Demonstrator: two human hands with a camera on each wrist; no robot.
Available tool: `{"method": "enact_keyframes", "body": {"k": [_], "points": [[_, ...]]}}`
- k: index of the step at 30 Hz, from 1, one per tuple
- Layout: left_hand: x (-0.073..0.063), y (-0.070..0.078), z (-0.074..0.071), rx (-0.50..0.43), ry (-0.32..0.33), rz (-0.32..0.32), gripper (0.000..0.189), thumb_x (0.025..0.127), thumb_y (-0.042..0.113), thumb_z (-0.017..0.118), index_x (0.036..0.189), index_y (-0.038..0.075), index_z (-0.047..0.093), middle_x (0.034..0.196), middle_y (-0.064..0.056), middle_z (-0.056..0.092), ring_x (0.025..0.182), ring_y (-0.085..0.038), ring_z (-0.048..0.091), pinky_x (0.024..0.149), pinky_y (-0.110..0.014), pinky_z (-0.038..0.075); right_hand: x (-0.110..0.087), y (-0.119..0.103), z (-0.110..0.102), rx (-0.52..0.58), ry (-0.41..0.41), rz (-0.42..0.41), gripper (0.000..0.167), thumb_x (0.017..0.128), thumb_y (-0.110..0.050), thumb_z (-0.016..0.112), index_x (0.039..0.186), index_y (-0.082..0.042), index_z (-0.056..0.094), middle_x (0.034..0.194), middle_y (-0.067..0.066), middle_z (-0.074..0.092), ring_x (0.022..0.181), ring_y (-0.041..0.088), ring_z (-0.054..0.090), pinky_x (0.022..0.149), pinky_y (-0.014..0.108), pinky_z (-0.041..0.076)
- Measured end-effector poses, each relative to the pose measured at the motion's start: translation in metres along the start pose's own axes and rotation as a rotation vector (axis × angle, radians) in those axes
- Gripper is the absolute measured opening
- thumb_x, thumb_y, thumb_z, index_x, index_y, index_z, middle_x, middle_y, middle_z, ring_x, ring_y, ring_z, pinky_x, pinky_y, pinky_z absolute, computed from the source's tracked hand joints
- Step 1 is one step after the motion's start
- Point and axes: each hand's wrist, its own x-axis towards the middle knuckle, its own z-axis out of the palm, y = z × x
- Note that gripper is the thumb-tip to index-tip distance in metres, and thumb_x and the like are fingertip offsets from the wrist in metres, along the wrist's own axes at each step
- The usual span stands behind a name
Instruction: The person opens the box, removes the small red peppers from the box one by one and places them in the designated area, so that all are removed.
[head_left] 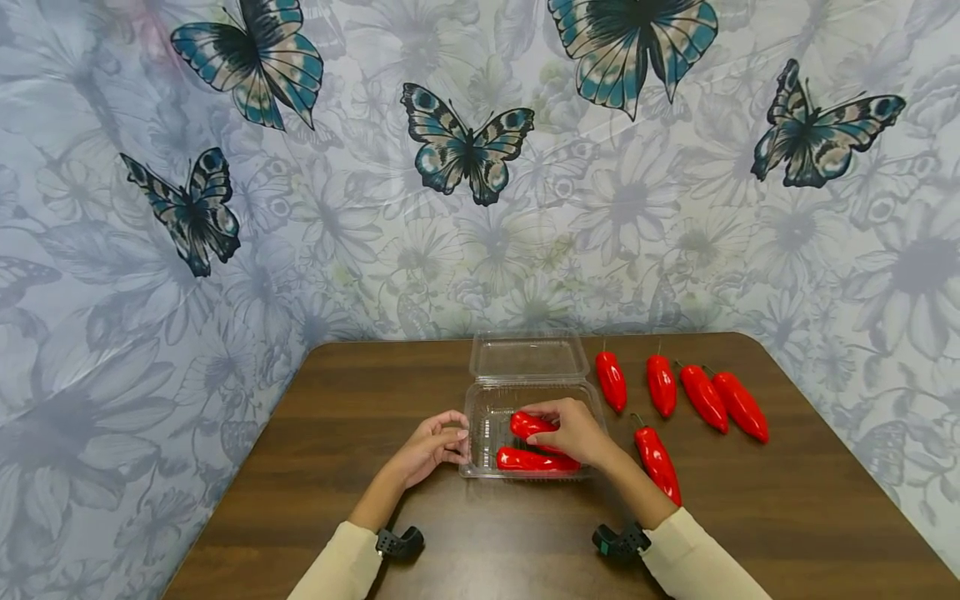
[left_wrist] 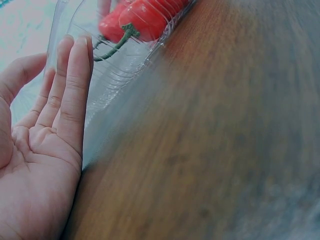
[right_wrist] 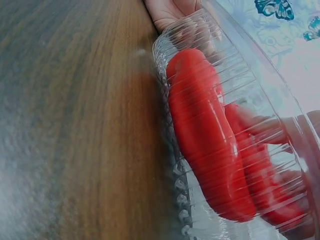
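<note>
A clear plastic clamshell container (head_left: 480, 417) sits on the table with its lid raised at the back. Inside, one shiny red chili pepper (head_left: 528, 459) lies along the near wall. My right hand (head_left: 573, 429) reaches in and grips a second red chili pepper (head_left: 525, 424) just behind it, fingers on top. Through the ribbed wall in the right wrist view, that second pepper (right_wrist: 260, 175) lies close beside the near pepper (right_wrist: 205, 140). My left hand (head_left: 431, 448) touches the container's left side, its fingers mostly straight in the left wrist view, where a green stem (left_wrist: 120, 45) shows.
Four-sided brown wooden table (head_left: 360, 400) against a butterfly-patterned backdrop (head_left: 465, 267). To the container's right lie several more red chili peppers, among them a near one (head_left: 657, 465) by my right forearm and one (head_left: 611, 381) beside the lid. The raised lid (head_left: 528, 354) stands behind the tray.
</note>
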Motion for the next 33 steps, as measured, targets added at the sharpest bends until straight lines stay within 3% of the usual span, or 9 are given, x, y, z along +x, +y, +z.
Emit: {"method": "enact_keyframes", "body": {"k": [8, 14, 19, 26, 33], "points": [[0.003, -0.002, 0.0, 0.005, 0.003, -0.001, 0.015, 0.103, -0.002, 0.049, 0.112, 0.008, 0.056, 0.082, -0.004, 0.069, 0.074, -0.015, 0.07, 0.074, -0.034, 0.062, 0.002, 0.005, -0.003, 0.046, 0.061, -0.002, 0.04, 0.078, -0.017, 0.089, 0.116, -0.016, 0.078, 0.105, 0.008, 0.076, 0.079, 0.012, 0.063, 0.062, 0.025, 0.052], [0.008, -0.002, 0.0, 0.008, 0.01, 0.006, 0.015, 0.103, -0.002, 0.049, 0.111, 0.008, 0.056, 0.083, -0.004, 0.069, 0.075, -0.016, 0.07, 0.074, -0.033, 0.062, 0.007, 0.009, -0.01, 0.156, 0.033, -0.027, 0.038, 0.084, -0.012, 0.084, 0.121, -0.011, 0.075, 0.108, 0.01, 0.076, 0.081, 0.013, 0.065, 0.066, 0.025, 0.055], [0.012, -0.003, 0.001, 0.003, 0.016, 0.011, 0.015, 0.103, -0.002, 0.048, 0.111, 0.008, 0.056, 0.082, -0.004, 0.069, 0.076, -0.017, 0.07, 0.074, -0.032, 0.062, 0.011, 0.013, -0.016, 0.16, 0.007, -0.025, 0.039, 0.086, -0.006, 0.08, 0.124, -0.011, 0.074, 0.114, 0.012, 0.074, 0.091, 0.015, 0.066, 0.073, 0.029, 0.056], [0.013, -0.002, 0.003, 0.002, 0.026, 0.012, 0.017, 0.103, -0.003, 0.047, 0.111, 0.009, 0.057, 0.083, -0.004, 0.069, 0.076, -0.017, 0.07, 0.074, -0.033, 0.062, 0.01, 0.006, -0.024, 0.177, -0.011, -0.034, 0.037, 0.087, -0.005, 0.079, 0.124, -0.005, 0.073, 0.114, 0.017, 0.073, 0.084, 0.017, 0.064, 0.067, 0.025, 0.053], [0.013, -0.003, 0.003, -0.007, 0.022, 0.017, 0.017, 0.103, -0.004, 0.047, 0.112, 0.008, 0.056, 0.083, -0.004, 0.069, 0.076, -0.016, 0.07, 0.074, -0.033, 0.062, 0.011, 0.009, -0.023, 0.19, -0.031, 0.009, 0.037, 0.086, -0.012, 0.082, 0.122, -0.012, 0.075, 0.115, 0.012, 0.074, 0.084, 0.02, 0.069, 0.064, 0.027, 0.055]]}}
